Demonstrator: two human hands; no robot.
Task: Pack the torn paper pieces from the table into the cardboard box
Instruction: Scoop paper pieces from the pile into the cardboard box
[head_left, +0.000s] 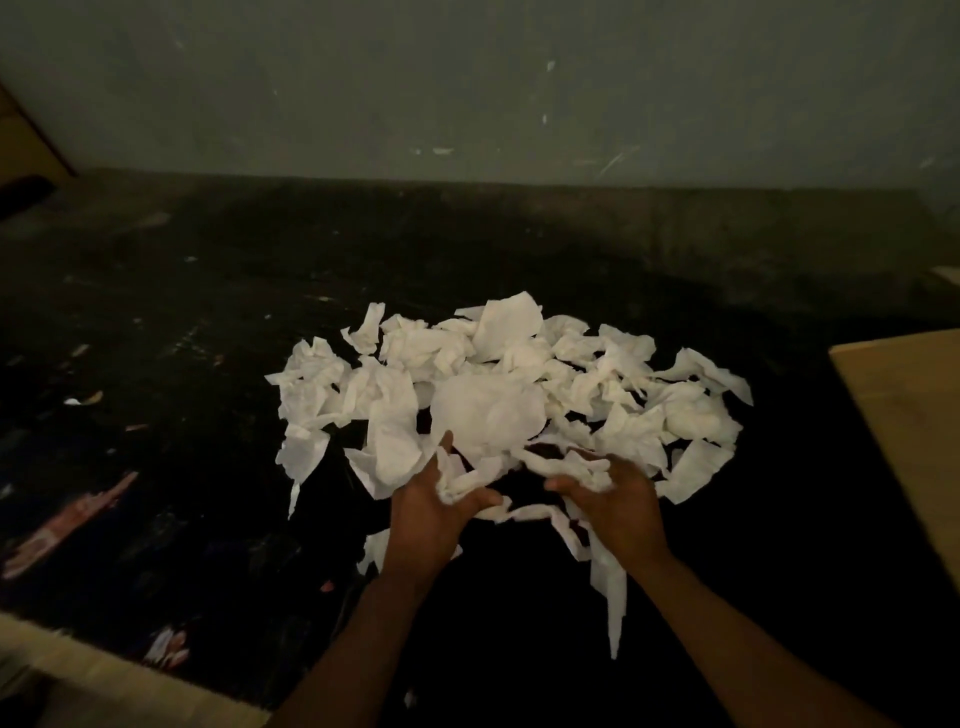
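Paper pieces (498, 384) between cupped hands (loosely).

Dim workshop-like room: scuffed, paint-stained dark table (156, 467) against a scratched bare wall (467, 88).

cardboard box (914, 410) cut off at right edge; paper (488, 415) near fingers (447, 441) blurred

Both forearms are showing bare right up to the frame's lower edge, with no sleeves covering them; the left hand (423, 514) and right hand (618, 501) are wearing nothing.
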